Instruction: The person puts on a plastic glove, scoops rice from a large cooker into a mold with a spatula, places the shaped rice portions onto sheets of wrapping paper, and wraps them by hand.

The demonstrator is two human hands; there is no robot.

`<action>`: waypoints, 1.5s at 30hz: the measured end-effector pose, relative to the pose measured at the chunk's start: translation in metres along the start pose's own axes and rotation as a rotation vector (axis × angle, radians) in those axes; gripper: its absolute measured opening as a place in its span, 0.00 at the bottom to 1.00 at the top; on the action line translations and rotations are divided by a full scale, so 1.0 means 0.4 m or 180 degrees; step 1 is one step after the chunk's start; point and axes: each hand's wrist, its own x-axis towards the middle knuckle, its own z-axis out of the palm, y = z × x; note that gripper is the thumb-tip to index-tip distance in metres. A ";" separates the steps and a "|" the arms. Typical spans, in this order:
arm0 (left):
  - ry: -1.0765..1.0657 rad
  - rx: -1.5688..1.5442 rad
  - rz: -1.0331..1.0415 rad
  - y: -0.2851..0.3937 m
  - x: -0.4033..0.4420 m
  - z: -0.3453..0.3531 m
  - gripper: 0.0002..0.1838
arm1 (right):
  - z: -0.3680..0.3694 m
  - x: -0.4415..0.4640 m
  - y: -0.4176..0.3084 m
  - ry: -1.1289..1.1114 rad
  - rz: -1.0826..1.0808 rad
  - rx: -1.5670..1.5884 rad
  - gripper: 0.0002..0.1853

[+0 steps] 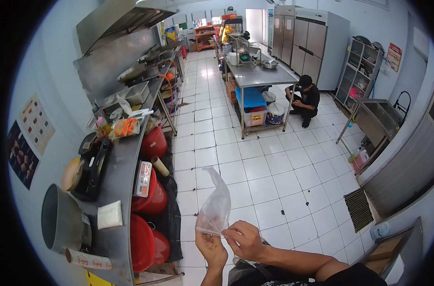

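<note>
Head view: left hand [212,249] and right hand [245,240] pinched clear plastic bag [216,202] by lower edge, fingertips nearly together, bag standing up above tiled floor [259,168]. Thin film could probably slip or tear if tugged unevenly. Bag looked translucent, creased, narrow tip bent over.

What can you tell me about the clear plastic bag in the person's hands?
The bag looks like thin, see-through plastic, slightly cloudy and wrinkled, with no print that I can make out. It narrows upward to a limp tip bending left. Its wider lower edge is held by the left hand and pinched by the right hand, above the tiled floor. No contents show.
</note>
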 end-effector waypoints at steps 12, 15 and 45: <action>-0.1462 -0.0838 -0.0513 0.073 -0.048 0.223 0.31 | -0.316 -0.038 0.028 0.0816 -0.0656 0.0169 0.15; -0.1592 -0.1206 -0.0307 0.095 -0.067 0.369 0.42 | -0.413 -0.074 0.059 0.0862 -0.0610 0.0211 0.09; -0.2412 -0.2911 -0.0883 -0.051 0.198 0.938 0.70 | -0.735 0.156 0.325 0.0308 -0.0568 0.0202 0.04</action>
